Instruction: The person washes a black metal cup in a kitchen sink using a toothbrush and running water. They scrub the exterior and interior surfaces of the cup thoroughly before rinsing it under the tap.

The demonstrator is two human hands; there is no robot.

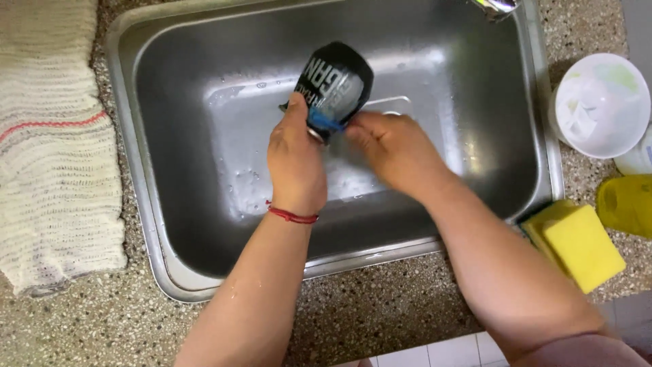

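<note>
1. A speckled stone bench [380,306] surrounds a steel sink [170,136], its floor wet and foamy.
2. Over the middle of the sink, a black cup [337,87] with white lettering is held tilted, its base up and away from the person.
3. The left hand [295,160] is clamped on the cup's lower rim from the left (a red string circles that wrist).
4. The right hand [394,146] sits just right of the rim, fingers closed on a small blue item [326,123] pressed against the cup; what that item is, I cannot tell.
5. A folded cream cloth [54,149] lies left of the sink.
6. To the right sit a yellow sponge [583,246], a white tub [601,105] and a yellow bottle [628,204].
</note>
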